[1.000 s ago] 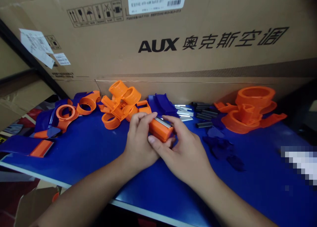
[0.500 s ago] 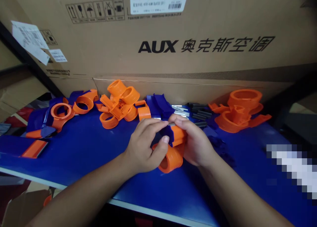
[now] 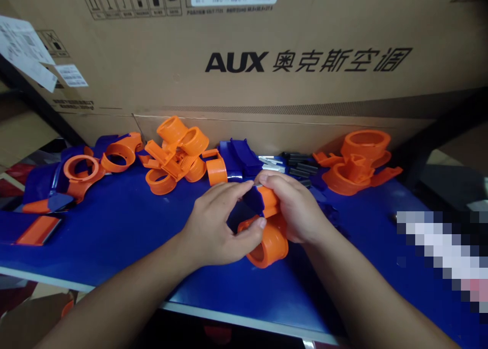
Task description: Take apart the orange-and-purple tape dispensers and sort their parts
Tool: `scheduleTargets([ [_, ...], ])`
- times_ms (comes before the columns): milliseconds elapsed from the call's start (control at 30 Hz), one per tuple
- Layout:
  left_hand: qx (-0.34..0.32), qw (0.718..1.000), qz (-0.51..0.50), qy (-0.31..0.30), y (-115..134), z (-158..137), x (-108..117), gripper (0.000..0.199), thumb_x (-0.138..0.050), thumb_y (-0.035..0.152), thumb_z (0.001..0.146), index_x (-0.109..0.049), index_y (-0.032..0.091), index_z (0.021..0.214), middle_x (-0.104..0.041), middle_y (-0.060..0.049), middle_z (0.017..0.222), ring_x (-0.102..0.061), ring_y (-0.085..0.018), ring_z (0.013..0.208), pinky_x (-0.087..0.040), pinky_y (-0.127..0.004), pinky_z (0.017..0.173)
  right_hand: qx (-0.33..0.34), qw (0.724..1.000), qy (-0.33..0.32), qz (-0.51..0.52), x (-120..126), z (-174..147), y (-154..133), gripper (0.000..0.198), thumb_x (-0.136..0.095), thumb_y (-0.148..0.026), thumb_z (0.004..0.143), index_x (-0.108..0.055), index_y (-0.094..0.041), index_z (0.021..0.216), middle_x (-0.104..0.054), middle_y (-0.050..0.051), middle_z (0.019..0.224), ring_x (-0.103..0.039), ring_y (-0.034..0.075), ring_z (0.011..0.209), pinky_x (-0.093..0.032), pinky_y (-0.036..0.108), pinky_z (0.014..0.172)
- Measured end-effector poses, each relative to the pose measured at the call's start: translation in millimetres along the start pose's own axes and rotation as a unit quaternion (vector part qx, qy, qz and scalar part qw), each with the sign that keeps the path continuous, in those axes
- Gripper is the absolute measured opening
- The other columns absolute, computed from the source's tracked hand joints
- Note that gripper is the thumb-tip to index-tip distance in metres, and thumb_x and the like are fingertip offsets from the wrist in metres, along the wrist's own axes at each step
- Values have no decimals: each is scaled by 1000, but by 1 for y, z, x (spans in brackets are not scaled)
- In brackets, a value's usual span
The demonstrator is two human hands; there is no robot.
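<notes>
My left fingers (image 3: 238,192) arch in a wide C at the blue part (image 3: 253,199), and I cannot tell if they grip; uneven pressure could knock it askew. The orange holder (image 3: 271,242) sits between both hands, my right fingers (image 3: 279,184) wrapped round it; loosening those could let it slip.

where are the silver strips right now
In the head view, the silver strips lie near the cardboard box, slightly right of centre, between blue pieces and black pieces.
</notes>
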State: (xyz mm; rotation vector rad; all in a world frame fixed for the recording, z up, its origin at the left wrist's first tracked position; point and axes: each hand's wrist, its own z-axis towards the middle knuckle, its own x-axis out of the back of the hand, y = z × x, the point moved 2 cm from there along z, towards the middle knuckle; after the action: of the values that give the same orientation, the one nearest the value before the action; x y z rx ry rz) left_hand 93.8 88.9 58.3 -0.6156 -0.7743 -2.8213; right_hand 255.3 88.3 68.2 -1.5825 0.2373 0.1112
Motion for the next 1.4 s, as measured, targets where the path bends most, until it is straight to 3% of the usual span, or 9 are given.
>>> scheduleTargets([
  [167,8,1000,30,-1,-1,-4,-4,63,-69,23,78,-53,21,139,-76,-8,113,-75,-21,92,-65,-38,85,29,995,13,-92,4,0,1,15,-62,-33,81,-59,-22,72,-51,-4,65,-43,12,59,-35,25,56],
  [333,17,998,43,-30,-1,-5,-4,71,-65,18,72,-51,20,142,-77,-5,105,-75,-19,86,-65,-35,82,89,964,19,-251,4,-5,-5,20,-56,-32,87,-56,-21,70,-51,-4,63,-44,13,60,-36,26,58],
  [500,13,998,45,-44,2,-5,-4,67,-64,17,72,-57,15,138,-77,-6,104,-74,-17,84,-64,-31,81,85,943,31,-320,4,-8,-9,22,-53,-32,89,-53,-21,70,-51,-5,63,-46,12,59,-36,26,57],
  [733,13,998,34,-49,0,-6,-6,68,-64,15,69,-57,15,136,-77,-6,106,-74,-18,87,-64,-30,83,69,945,26,-319,2,-11,-10,24,-54,-32,89,-49,-21,68,-48,-6,61,-43,11,57,-34,25,54],
  [933,14,999,15,-45,-1,-9,-4,53,-57,9,76,-63,17,127,-77,0,88,-72,-14,73,-63,-27,76,52,946,42,-318,10,-6,-5,26,-55,-38,89,-51,-21,70,-50,-5,61,-45,12,58,-33,26,55],
  [1067,28,998,21,-61,-1,-8,-5,53,-56,9,79,-59,16,131,-76,-4,100,-72,-15,83,-61,-26,79,30,959,25,-279,14,0,2,29,-57,-42,88,-49,-22,70,-48,-5,63,-44,12,59,-32,26,55],
  [1267,125,989,3,-76,-19,-6,-8,55,-49,7,87,-50,20,140,-68,-4,102,-68,-15,93,-57,-33,90,35,959,53,-278,17,1,-2,29,-56,-43,89,-50,-21,71,-44,-6,62,-39,12,59,-29,27,55],
  [1400,174,980,-4,-94,-33,-6,-9,58,-50,5,85,-49,22,141,-62,-5,108,-64,-19,101,-53,-39,97,40,962,-13,-270,13,-3,-6,28,-55,-42,89,-50,-21,71,-42,-6,64,-39,12,62,-28,27,57],
])
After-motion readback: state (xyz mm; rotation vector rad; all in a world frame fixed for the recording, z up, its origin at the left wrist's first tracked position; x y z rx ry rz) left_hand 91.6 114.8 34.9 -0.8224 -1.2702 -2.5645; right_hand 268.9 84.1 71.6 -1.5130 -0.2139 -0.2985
